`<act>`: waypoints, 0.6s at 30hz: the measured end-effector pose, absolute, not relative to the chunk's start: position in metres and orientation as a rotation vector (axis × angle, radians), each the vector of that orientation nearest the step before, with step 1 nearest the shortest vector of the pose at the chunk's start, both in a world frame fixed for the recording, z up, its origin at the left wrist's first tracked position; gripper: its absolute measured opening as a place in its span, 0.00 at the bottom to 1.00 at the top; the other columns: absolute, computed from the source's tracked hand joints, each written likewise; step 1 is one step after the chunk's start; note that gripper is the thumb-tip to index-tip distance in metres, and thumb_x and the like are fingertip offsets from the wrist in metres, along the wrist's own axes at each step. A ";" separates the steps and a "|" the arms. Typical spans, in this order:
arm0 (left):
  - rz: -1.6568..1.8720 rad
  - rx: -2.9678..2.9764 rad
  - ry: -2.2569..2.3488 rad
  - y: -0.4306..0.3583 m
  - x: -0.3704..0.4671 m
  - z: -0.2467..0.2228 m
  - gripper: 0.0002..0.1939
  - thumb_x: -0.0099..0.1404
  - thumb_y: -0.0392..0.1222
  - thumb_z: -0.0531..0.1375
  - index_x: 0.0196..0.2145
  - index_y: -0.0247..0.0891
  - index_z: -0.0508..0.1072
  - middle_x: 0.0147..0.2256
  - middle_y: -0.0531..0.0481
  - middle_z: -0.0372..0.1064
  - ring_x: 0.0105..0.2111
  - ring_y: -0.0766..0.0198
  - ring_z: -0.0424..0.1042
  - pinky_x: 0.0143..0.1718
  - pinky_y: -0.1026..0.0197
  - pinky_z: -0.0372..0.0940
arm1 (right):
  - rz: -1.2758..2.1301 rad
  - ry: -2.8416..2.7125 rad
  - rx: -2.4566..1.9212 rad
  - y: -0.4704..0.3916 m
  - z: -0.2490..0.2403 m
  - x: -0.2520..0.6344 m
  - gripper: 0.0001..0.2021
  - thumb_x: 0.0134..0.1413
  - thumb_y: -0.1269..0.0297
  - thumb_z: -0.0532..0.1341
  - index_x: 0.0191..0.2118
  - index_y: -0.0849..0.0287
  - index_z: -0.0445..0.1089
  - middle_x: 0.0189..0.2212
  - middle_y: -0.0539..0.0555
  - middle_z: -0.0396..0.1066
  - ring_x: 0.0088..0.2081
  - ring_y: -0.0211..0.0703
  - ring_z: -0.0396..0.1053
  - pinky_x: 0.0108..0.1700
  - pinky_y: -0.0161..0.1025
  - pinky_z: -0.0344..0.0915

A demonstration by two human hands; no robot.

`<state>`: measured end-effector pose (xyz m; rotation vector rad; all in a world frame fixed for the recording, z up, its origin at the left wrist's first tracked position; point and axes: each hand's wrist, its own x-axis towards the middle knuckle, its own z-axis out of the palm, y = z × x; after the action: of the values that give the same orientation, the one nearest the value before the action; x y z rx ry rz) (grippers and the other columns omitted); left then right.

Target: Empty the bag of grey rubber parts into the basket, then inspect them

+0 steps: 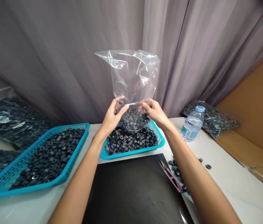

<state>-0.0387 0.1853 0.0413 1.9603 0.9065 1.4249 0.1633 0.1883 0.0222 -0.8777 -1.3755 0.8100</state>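
Note:
A clear plastic bag (133, 77) with small dark ring-shaped pieces (134, 119) in its bottom hangs upright between both hands. My left hand (116, 112) pinches the bag's left side, thumb in front and fingers behind the film. On the right side of the bag, my right hand (153, 110) grips the film in the same way. The bag's upper part stands loosely spread above my hands. Right below and behind it is a turquoise basket (131, 154) filled with the same dark pieces, partly hidden by the bag and my left wrist.
At left stands a bigger turquoise basket (84, 133) of dark pieces, with filled bags (16, 121) beyond it. Pink thread snips (172, 177) lie on a black mat (131, 189), near loose pieces. A water bottle (193, 124) and another filled bag (217, 119) stand at right.

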 end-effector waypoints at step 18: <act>1.615 1.833 0.945 0.188 -0.033 0.027 0.25 0.69 0.58 0.60 0.57 0.42 0.66 0.49 0.43 0.77 0.53 0.55 0.76 0.59 0.50 0.64 | 0.820 -1.399 -0.936 0.177 0.029 0.154 0.08 0.64 0.63 0.57 0.43 0.59 0.69 0.34 0.53 0.74 0.38 0.44 0.75 0.45 0.46 0.73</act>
<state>-0.0326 0.1882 0.0273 1.8330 0.9445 1.6151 0.1544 0.1773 0.0287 -0.9361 -1.3991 0.8200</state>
